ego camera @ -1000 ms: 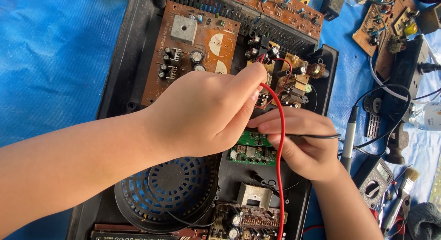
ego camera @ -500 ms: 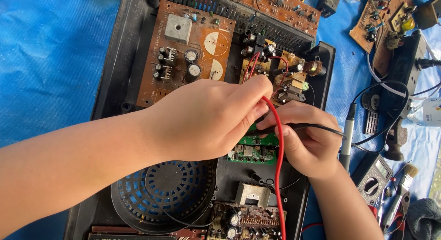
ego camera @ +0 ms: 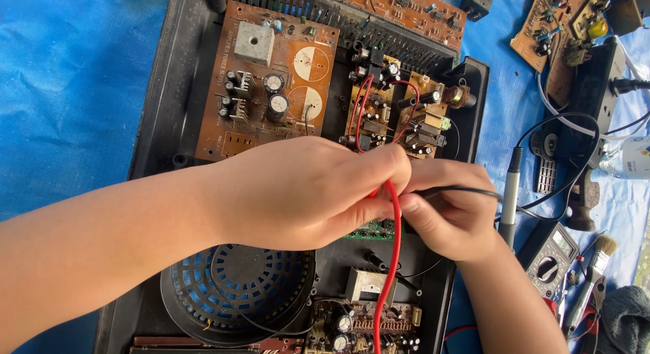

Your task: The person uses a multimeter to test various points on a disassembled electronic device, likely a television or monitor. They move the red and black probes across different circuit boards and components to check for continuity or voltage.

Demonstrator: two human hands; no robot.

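Left hand (ego camera: 305, 191) over centre of open black chassis (ego camera: 156, 124), fingers pressed together, pinching red lead (ego camera: 391, 259); lead runs toward 6 o'clock. Right hand (ego camera: 450, 215) touching left at 3 o'clock, fingers curled, pinching black lead (ego camera: 467, 189); that lead exits toward 3. Green board (ego camera: 371, 230) just under both hands. Brown board (ego camera: 271, 90) at 11 o'clock. Fan grille (ego camera: 237, 293) at 7. Multimeter (ego camera: 552, 256) on blue tarp (ego camera: 61, 90), 4 o'clock.
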